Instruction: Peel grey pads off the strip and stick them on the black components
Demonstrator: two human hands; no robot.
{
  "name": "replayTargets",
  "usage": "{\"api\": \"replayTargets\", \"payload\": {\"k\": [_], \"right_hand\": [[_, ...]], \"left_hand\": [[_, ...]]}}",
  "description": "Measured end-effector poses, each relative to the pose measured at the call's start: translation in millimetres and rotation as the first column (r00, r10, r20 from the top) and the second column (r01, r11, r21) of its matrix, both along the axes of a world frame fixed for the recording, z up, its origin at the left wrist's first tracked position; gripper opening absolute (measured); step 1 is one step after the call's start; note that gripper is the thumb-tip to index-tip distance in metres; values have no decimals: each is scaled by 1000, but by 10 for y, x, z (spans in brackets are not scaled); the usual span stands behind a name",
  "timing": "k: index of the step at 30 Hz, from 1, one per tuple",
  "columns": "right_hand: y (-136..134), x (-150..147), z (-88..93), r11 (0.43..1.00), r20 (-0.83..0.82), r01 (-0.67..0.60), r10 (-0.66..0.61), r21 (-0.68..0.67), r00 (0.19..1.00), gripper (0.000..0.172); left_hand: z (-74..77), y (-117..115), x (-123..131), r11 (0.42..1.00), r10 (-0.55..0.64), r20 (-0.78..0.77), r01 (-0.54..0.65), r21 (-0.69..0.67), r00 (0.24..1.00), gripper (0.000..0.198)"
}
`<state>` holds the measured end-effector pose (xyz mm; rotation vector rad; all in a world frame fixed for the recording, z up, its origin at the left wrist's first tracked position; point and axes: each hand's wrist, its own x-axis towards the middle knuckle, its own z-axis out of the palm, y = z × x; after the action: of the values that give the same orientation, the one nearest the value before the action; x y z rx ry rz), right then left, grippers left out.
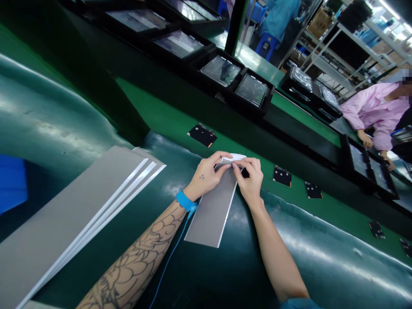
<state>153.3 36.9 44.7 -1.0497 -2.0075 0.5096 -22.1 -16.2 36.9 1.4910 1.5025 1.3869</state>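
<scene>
A long grey strip (210, 212) lies on the dark green mat in front of me. My left hand (207, 174) and my right hand (249, 180) meet at its far end. Both pinch a white backing layer (233, 158) that curls up from the strip's far edge. A blue wrist strap (185, 200) with a thin blue cord sits on my left wrist. A small black square part (245, 173) shows just behind my right fingers.
A stack of grey sheets (77, 219) lies at the left. Small black square parts (202, 134) (282, 176) rest on the green belt (167, 116). Black trays with panels (252, 90) line the far side. A person in pink (375, 113) works at the right.
</scene>
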Motion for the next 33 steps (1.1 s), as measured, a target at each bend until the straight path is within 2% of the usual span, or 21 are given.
{"api": "replayTargets", "payload": {"k": [6,8,11,13,15,17,22,28,30,33], "right_hand": [[-14,-30,-10,1000,-10,-28,27,-12,1000,20],[23,26,-26,999,-50,10,-12,-30,999,23],[160,243,-74,980,-137,168,-183,-109,974,28],[271,442,-120,950,-115,253,-276,-182,954,34],[355,613,-166,930,-40,282,-299,-234,953,37],[394,713,-202,930,39,272,-271,-248,962,36],[364,731,-219,946,186,207,-163,-249,969,28],[385,797,-231,948,253,215,-154,-236,955,28],[396,808,-230,946,215,254,-209,-203,954,29],[343,722,-166,941,24,321,-320,-108,947,30]], "left_hand": [[12,-8,19,1000,-1,-2,1,-13,1000,21],[11,-3,10,999,32,13,-32,-17,999,20],[4,11,-25,992,122,27,-122,-26,992,20],[-5,20,-50,987,159,39,-158,-21,986,23],[-12,25,-66,986,169,42,-169,-3,985,26],[-9,23,-73,985,173,17,-173,16,985,26],[16,12,-74,983,182,-37,-181,28,983,21],[14,17,-70,984,176,-52,-175,16,983,21],[12,16,-62,985,172,-46,-171,22,984,21],[12,9,-38,989,145,-41,-145,14,989,22]]}}
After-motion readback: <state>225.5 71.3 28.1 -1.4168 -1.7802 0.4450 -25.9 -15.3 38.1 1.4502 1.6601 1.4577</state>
